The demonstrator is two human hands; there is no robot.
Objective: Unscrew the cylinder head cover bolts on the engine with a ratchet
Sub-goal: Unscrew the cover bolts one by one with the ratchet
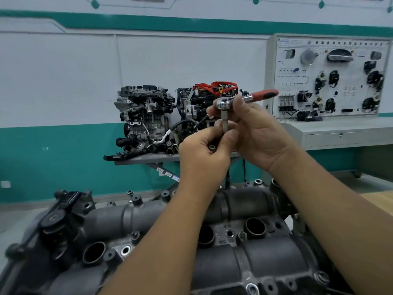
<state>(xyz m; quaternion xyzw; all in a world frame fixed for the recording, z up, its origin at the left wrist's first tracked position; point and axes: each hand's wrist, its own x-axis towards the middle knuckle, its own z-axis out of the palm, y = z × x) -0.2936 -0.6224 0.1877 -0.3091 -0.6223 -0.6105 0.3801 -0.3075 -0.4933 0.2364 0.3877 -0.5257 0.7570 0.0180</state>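
A ratchet [228, 103] with a chrome head and a red and black handle is held up at chest height, well above the engine. My right hand [258, 133] grips it just behind the head. A silver socket [224, 122] hangs down from the head. My left hand [204, 152] pinches the socket's lower end between thumb and fingers, and a small dark bolt or washer [212, 147] shows in that palm. Below lies the dark grey cylinder head cover [265, 258] with open spark plug wells and bolt holes.
Two display engines [146, 116] stand on a grey bench against the far wall. At the right stands a white training panel [329, 77] with car parts mounted on it, above a grey cabinet. A black cap [53, 220] sits on the cover's left end.
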